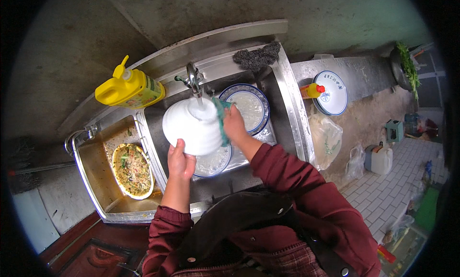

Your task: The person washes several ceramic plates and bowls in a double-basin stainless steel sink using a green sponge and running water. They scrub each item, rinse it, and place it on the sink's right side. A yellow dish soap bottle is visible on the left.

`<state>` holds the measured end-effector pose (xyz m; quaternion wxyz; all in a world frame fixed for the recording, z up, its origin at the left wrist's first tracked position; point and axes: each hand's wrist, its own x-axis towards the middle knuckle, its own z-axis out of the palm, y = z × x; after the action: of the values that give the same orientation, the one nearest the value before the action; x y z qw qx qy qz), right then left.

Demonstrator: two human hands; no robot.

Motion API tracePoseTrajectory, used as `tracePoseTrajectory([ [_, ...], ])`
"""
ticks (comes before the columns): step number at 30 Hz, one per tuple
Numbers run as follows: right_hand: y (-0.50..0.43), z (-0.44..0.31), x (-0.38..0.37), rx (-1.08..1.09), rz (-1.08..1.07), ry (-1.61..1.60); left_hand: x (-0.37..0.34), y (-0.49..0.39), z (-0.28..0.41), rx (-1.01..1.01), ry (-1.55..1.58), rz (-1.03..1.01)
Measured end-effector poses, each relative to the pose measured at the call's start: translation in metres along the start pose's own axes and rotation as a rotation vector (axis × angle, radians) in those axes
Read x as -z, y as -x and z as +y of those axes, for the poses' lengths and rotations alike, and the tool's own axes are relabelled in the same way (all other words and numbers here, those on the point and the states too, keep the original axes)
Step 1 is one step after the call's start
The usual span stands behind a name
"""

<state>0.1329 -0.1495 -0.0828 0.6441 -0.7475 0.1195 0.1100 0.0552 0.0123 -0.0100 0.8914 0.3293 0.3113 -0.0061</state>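
Note:
Under the running faucet [193,77], a large white bowl [187,131] is held with its foot ring turned up towards the water. My left hand [181,162] grips its near edge, thumb on the outside wall. In my right hand [235,125] is a green scouring cloth [220,115], pressed against the bowl's right side. Behind that hand, a blue-rimmed dish [266,110] with water in it sits in the sink basin [248,174]. Another blue-rimmed dish [215,166] lies partly hidden beneath the white bowl and also holds water.
A yellow pump bottle [134,90] stands behind the sink. Food scraps fill a strainer basket [133,171] in the small left basin. Dark steel wool [257,57] rests on the back ledge. On the right are a white bowl [332,94], a red-capped bottle [311,91] and a plastic bag [327,140].

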Motion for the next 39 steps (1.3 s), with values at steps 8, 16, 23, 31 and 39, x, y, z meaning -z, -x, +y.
tracePoseTrajectory([
  [8, -0.02, -0.06, 0.018, 0.275, -0.468, 0.221, 0.005, 0.009, 0.003, 0.287, -0.555, -0.309],
  [16, -0.021, -0.049, -0.004, 0.149, -0.326, 0.363, -0.002, 0.017, 0.013, 0.284, -0.585, -0.219],
  [23, 0.021, 0.006, 0.025, -0.52, -0.41, -0.071, 0.008, 0.005, -0.007, 0.001, -0.303, -0.231],
  [31, 0.044, -0.024, 0.039, -0.694, -0.482, -0.615, 0.003, -0.017, -0.023, -0.666, -1.66, -0.571],
  [39, 0.045, -0.019, 0.051, -0.518, -0.359, -0.248, -0.005, -0.013, -0.023, -0.596, -2.148, -0.866],
])
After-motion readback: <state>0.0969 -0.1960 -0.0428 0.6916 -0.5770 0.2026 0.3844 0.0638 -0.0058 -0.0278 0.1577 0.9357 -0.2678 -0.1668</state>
